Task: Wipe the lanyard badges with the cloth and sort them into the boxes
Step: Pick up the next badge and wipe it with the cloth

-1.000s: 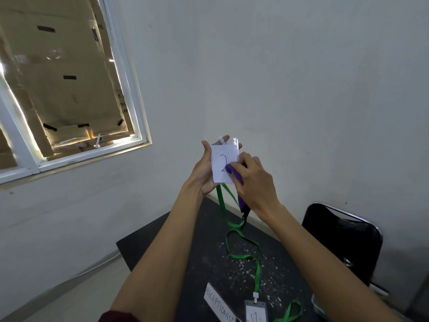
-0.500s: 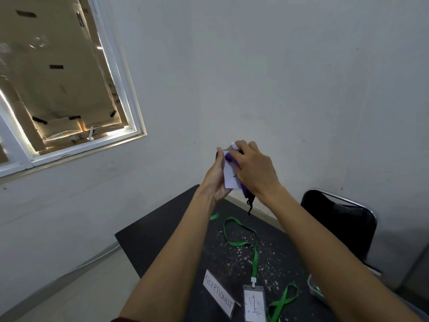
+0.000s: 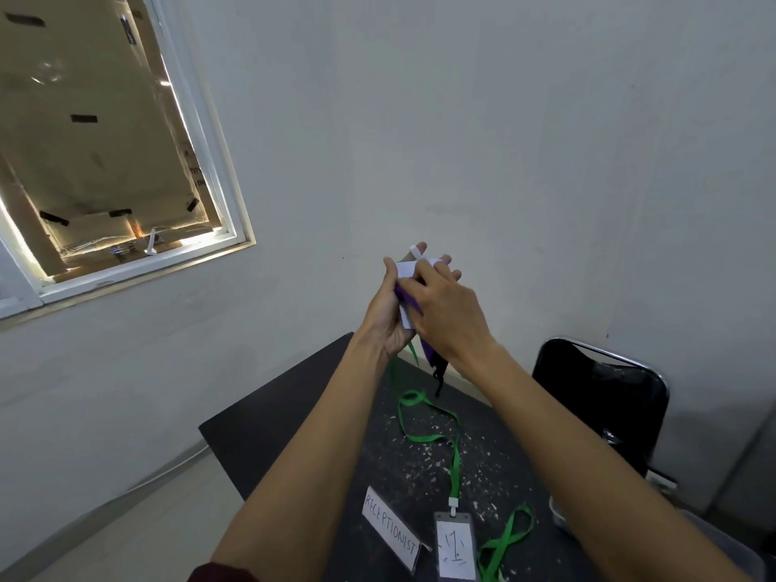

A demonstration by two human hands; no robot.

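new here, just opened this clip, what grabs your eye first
Two hands at mid-frame: the left hand holds a white badge while the right hand presses a purple cloth on it. Below, a green lanyard trails across the black table to a badge marked 1.

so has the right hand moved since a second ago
Yes: against the badge held steady in the left hand, the right hand and purple cloth have slid up, covering the 2 that showed before.
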